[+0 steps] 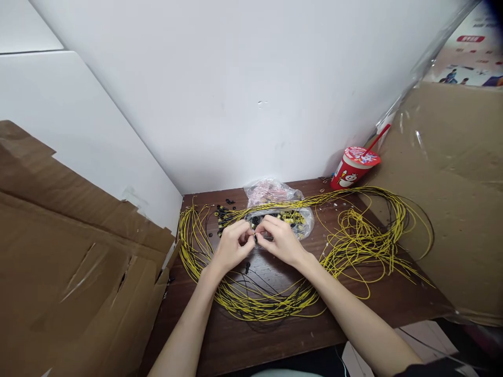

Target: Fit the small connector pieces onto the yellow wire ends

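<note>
My left hand point(236, 245) and my right hand point(281, 240) meet over the middle of the table, thumb and forefinger pinched on each. Between the fingertips shows a small black piece point(256, 238), at the right fingers; its kind is too small to tell. Whatever the left fingertips pinch is mostly hidden. Just behind the hands lies an open clear plastic bag point(308, 222) with small yellow and black parts. A bundle of thin yellow and black wires point(271, 309) curves round in front of the hands. One loose black part point(247, 268) lies below the left hand.
More yellow wires point(353, 246) lie tangled at the right. A red paper cup point(349, 175) with a straw stands at the back right. Cardboard point(78, 262) rises at the left, another cardboard panel point(451, 199) at the right, and a white wall point(236, 104) behind.
</note>
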Motion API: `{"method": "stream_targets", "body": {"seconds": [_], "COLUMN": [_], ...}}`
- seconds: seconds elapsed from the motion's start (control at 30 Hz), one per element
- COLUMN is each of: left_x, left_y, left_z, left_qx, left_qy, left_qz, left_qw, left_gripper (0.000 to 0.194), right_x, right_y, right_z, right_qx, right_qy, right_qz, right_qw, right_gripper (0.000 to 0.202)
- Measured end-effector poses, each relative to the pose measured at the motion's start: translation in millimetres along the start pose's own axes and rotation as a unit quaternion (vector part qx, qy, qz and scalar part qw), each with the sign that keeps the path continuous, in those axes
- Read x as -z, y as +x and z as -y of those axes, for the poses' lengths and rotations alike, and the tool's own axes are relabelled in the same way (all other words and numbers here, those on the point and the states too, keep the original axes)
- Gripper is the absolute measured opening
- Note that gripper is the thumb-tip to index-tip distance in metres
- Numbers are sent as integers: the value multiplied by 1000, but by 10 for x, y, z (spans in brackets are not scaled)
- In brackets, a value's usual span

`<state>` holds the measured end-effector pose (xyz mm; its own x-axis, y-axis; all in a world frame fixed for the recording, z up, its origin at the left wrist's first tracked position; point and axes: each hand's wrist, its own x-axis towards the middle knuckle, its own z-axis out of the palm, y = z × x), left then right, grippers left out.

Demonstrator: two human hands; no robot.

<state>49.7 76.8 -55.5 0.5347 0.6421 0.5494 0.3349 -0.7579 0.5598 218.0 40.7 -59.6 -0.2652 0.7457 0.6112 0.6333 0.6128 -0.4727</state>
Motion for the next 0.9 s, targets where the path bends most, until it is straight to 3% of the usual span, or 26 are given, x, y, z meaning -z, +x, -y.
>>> {"method": "stream_targets", "body": {"seconds": [0.2,0.53,0.73,0.87,0.9], "left_x": [46,-5,26,46,45], "left_y": [1,-3,13,0,-6], "left_z": [-1,30,31,42,40], "left_qx": [-12,-15,28,58,53], "left_qy": [-30,-65,-126,-76,-64], "left_qz": [18,-26,-29,-68,-71], "left_qw": [999,997,991,993,994], "left_gripper": [19,21,17,3,8], "right_x": [75,86,104,80,75], "right_y": [18,24,60,70,70], "right_z": [37,105,141,99,86], "right_qx": [36,27,-45,-113,-121], "right_qy": [17,71,126,137,136], "right_qz": [31,13,-12,-34,-37], "right_qw": [999,997,991,984,983], "right_gripper": [7,10,9,9,9]}}
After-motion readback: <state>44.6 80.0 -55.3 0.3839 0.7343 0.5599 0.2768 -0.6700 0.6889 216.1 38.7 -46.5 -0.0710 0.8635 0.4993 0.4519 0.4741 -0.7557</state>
